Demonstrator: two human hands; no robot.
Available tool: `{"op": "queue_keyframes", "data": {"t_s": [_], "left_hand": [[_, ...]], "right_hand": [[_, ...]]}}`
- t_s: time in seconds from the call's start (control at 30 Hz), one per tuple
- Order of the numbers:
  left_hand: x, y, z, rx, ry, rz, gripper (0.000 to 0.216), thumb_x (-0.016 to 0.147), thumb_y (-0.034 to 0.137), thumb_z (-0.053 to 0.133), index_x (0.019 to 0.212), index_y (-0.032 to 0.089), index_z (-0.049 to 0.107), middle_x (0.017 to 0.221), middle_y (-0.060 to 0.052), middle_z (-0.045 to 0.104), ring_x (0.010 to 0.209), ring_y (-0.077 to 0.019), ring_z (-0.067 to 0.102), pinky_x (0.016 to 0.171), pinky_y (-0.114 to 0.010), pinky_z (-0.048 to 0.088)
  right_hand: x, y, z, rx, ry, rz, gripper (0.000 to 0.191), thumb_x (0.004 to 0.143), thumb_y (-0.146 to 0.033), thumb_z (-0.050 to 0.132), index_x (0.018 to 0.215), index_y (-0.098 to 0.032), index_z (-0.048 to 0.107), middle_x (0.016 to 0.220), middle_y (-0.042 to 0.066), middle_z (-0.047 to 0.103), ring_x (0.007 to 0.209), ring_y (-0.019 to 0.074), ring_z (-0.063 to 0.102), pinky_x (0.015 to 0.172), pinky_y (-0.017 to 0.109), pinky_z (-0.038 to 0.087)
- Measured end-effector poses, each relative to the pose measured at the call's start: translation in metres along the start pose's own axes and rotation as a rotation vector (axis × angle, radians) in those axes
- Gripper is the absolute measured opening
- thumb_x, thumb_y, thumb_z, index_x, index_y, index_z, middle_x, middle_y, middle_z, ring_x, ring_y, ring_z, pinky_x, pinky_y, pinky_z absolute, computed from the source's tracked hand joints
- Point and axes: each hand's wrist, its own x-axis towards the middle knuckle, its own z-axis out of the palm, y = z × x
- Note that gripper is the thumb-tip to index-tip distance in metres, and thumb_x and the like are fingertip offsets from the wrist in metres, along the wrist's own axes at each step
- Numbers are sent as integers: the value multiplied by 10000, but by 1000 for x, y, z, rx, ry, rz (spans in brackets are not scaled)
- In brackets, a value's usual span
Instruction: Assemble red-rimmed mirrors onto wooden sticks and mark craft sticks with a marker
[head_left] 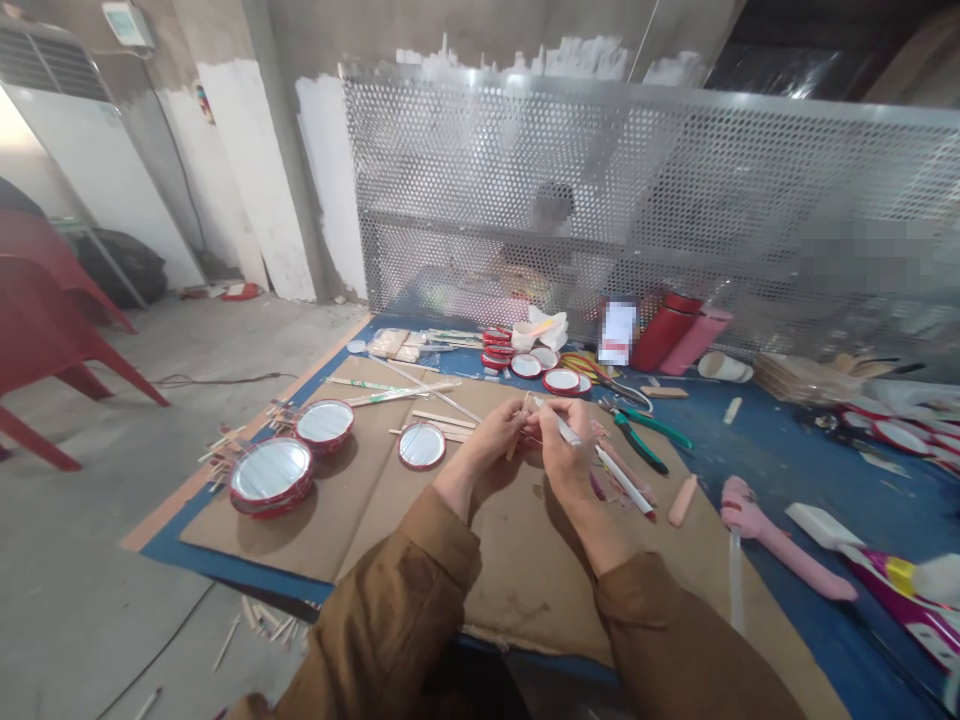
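Writing on the blurred label [619, 333] can't be read. Your left hand [491, 440] and right hand [562, 450], fingers closed, pinch one thin stick [517, 432] above the counter [787, 460], cardboard [360, 500] bare beneath.

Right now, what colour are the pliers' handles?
Green, on the pliers right of the hands; head view.

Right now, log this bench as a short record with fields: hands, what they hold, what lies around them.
left hand: left hand pinches a thin wooden stick, shut on it
right hand: right hand grips a white pen-like tool against the stick
surface: cardboard sheet on a blue table
left of hands: small red-rimmed disc, two larger ones
right of hands: green-handled pliers, pink glue gun
back: perforated metal screen
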Motion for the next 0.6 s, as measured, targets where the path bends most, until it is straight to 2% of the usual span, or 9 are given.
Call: {"op": "queue_keyframes", "data": {"t_s": [0.13,0.27,0.4,0.6], "left_hand": [[0,1,0,26,19,-13,312,824,416,748,899,168,574,671,28,547,537,-64,515,538,-173,412],[-1,1,-2,52,25,-4,295,833,401,735,870,172,551,651,46,514,511,-51,476,505,-160,375],[-2,0,0,18,5,31,322,834,437,723,874,177,537,663,44,517,529,-58,494,523,-167,397],[2,3,-2,79,-8,8,371,802,471,748,878,165,553,697,27,555,559,-60,513,541,-169,412]], "right_hand": [[0,0,0,-49,-48,-31,234,819,-448,594,884,-225,566,742,45,715,644,229,696,605,368,586],[0,-2,0,-73,3,-23,237,808,-452,594,873,-225,563,724,38,714,609,223,687,603,374,588],[-1,-4,1,11,-6,14,249,801,-469,593,863,-230,553,693,25,700,575,216,682,582,369,590],[-3,-7,1,-46,-18,-14,268,801,-484,614,858,-224,576,724,45,720,619,225,697,571,355,587]]}}
